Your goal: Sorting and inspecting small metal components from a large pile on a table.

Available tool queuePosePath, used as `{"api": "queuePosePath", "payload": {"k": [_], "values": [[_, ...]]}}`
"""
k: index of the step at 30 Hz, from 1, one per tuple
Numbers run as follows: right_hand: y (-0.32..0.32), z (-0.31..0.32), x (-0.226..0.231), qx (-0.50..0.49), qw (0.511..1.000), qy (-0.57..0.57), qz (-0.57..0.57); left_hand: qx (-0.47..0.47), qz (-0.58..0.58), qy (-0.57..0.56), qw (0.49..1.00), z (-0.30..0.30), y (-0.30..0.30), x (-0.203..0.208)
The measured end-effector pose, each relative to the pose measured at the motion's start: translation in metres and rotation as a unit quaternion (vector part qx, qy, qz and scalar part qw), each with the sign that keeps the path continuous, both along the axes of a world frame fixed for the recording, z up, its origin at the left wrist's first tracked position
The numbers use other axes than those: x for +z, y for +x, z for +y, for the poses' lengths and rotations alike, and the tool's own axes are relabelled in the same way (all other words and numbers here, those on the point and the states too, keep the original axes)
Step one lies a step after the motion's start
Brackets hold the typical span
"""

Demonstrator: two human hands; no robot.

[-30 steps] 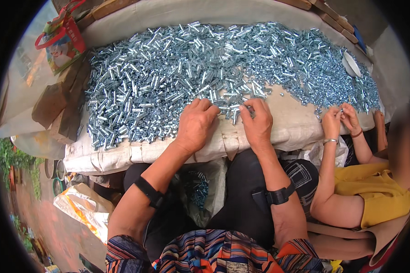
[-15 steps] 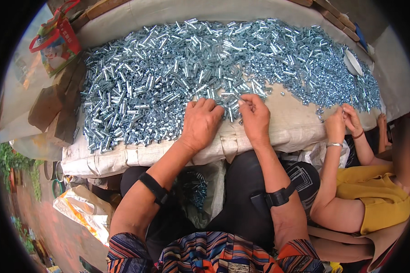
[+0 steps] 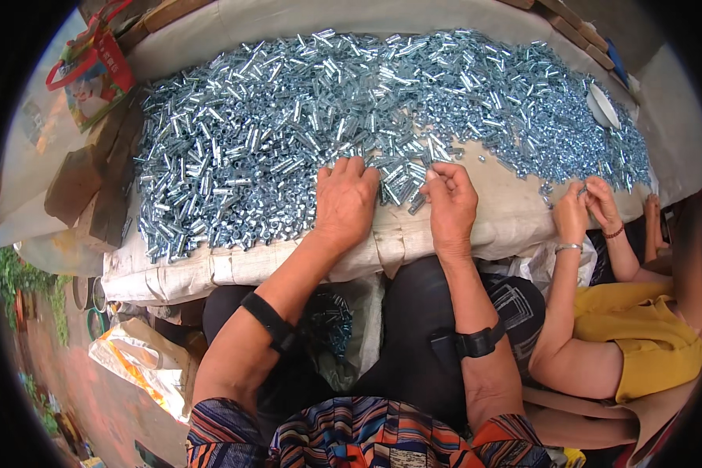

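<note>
A wide heap of shiny bluish-silver metal tubes [image 3: 234,148] covers most of the cloth-covered table [image 3: 437,234]. My left hand [image 3: 346,199] lies back up at the heap's near edge, its fingers curled down among the pieces. Those fingertips are hidden, so whatever they hold does not show. To its right, my right hand [image 3: 451,207] is closed, thumb against the bent fingers, just above the cloth. Anything in that pinch is too small to make out. Several loose tubes [image 3: 402,181] lie between my two hands.
A person [image 3: 639,335] in a yellow top works at the right, both hands at the table edge. A white dish [image 3: 603,108] rests on smaller pieces at the far right. Bricks [image 3: 93,187] and a red-handled bag [image 3: 97,74] stand left. An open sack [image 3: 370,320] with metal pieces hangs between my knees.
My right hand has moved slightly right and toward me, away from the loose tubes. My left hand has shifted a little, with its fingers further over the heap's edge.
</note>
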State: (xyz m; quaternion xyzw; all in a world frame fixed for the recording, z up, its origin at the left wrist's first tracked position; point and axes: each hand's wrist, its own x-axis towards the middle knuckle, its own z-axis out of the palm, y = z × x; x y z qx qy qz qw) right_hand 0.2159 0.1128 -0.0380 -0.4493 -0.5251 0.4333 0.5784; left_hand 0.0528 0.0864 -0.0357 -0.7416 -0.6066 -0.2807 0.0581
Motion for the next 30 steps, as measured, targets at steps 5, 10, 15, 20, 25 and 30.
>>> {"api": "queuePosePath", "payload": {"k": [5,10,15,20,25,30], "values": [[0.005,-0.007,0.004,0.012,1.0,0.01,-0.002,-0.009,-0.093,0.058,0.994,-0.009,-0.02,0.017],[-0.003,-0.031,0.028,0.109,0.99,-0.091,0.017,-0.016,-0.383,-0.106,0.918,-0.033,-0.052,0.03],[-0.013,-0.059,0.026,0.221,0.965,-0.138,0.009,-0.032,-0.634,-0.211,0.744,-0.079,-0.047,0.03],[-0.022,-0.076,0.034,0.263,0.953,-0.15,0.009,-0.07,-0.69,-0.235,0.682,-0.103,-0.041,0.026],[-0.028,-0.083,0.034,0.275,0.949,-0.157,0.008,-0.079,-0.706,-0.241,0.662,-0.112,-0.043,0.022],[-0.028,-0.084,0.024,0.293,0.939,-0.171,0.065,-0.074,-0.701,-0.235,0.669,-0.113,-0.042,0.018]]}}
